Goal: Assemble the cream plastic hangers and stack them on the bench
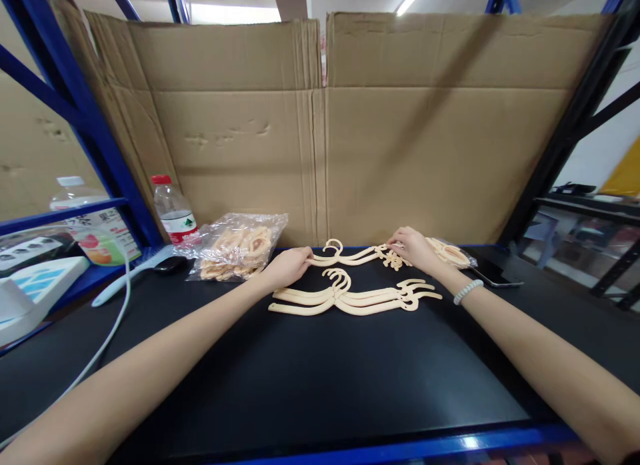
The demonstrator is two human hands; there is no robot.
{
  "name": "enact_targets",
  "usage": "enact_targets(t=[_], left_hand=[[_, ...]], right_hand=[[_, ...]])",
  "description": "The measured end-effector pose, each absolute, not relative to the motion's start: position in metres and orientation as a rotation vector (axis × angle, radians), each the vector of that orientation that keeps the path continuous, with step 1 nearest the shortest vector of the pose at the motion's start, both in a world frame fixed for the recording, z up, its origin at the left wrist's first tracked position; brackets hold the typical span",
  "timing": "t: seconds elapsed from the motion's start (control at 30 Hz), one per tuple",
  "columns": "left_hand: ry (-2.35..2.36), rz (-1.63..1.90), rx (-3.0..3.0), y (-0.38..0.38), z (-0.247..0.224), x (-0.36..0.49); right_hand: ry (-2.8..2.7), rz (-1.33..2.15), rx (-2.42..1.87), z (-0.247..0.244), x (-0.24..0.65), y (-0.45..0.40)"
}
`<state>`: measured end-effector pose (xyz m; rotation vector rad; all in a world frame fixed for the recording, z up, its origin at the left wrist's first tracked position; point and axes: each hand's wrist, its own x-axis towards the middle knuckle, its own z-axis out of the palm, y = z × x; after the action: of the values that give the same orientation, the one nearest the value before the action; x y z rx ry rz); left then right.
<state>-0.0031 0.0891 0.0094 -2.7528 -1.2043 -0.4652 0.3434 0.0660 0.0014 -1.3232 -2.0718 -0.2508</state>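
My left hand (pixel 291 266) pinches the left end of a cream plastic hanger (pixel 361 257) lying at the back of the black tabletop. At the hanger's right end, my right hand (pixel 413 246), fingers drawn together, is over a small pile of cream plastic pieces (pixel 393 258). What exactly its fingertips grip is partly hidden. In front of both hands lie several cream hangers (pixel 310 309), overlapping, with their hooks pointing away from me. Curved cream hook pieces (pixel 411 297) sit at the right ends of these hangers.
A clear bag of cream plastic parts (pixel 240 246) lies to the left, near a red-capped bottle (pixel 173 208) and a pale-handled tool (pixel 133 273). Another bag of parts (pixel 450 253) and a phone (pixel 495 276) are right. Cardboard (pixel 425 138) walls the back; a white cable (pixel 120 312) runs left.
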Motion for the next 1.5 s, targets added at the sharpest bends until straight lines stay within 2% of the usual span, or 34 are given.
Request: enact_targets(t=[0.3, 0.5, 0.67, 0.77, 0.93, 1.2, 1.5], left_hand=[[-1.222, -0.686, -2.731, 0.07, 0.019, -0.01], [-1.229, -0.894, -2.714, 0.043, 0.026, -0.022], [-1.242, -1.055, -2.72, 0.016, 0.022, -0.035], [-1.292, -1.128, -2.778, 0.004, 0.014, -0.039], [-1.375, -1.21, -2.781, -0.006, 0.005, -0.038], [-1.254, -1.111, -2.81, -0.01, 0.002, -0.038], [-1.268, -1.158, -2.828, -0.008, -0.003, -0.037]], right_hand=[[-1.591, -0.122, -1.305, 0.009, 0.33, 0.054], [-1.405, 0.218, -1.231, 0.026, 0.313, 0.032], [-1.203, 0.741, -1.037, 0.029, 0.299, 0.001], [-1.125, 0.924, -1.001, 0.025, 0.294, -0.013], [-1.14, 1.066, -1.032, 0.015, 0.287, -0.023], [-1.164, 1.171, -1.009, 0.014, 0.285, -0.026], [-1.166, 1.286, -1.029, 0.016, 0.295, -0.027]])
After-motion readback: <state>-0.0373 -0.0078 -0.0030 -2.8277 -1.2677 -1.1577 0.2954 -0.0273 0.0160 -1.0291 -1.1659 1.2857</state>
